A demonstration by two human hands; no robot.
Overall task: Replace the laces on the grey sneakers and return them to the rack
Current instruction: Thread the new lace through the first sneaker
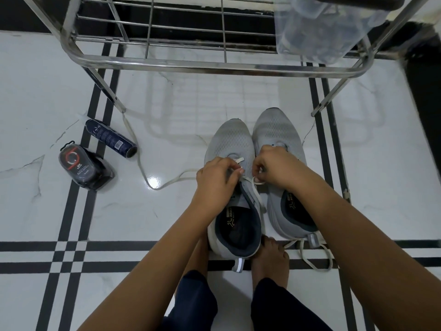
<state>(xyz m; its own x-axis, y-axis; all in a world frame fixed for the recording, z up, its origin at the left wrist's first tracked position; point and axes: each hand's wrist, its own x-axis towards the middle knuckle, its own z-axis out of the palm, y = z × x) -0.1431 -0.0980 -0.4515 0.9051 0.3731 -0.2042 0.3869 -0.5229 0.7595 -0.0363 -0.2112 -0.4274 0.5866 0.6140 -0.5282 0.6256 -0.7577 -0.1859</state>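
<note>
Hands: left hand [214,181] and right hand [278,167] are each pinching the white lace [152,183] over the nearer grey sneaker [230,142].
Pair: second sneaker [274,126] is standing alongside, touching it, on the tiled floor [35,91] before the steel rack [214,65].
Writing: gold insole print and the labels on the dark can [112,137] and packet [81,169] are proving too small to read.

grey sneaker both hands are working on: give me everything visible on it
The grey sneaker has a mesh-looking upper, pale sole, dark navy collar lining, printed insole and a shiny grey heel tab. It stands upright on the white tiled floor, toe toward the steel rack, heel toward the person, beside the other sneaker. A white lace is partly threaded; the left hand and right hand each pinch it over the tongue. A bare foot lies against its heel.
</note>
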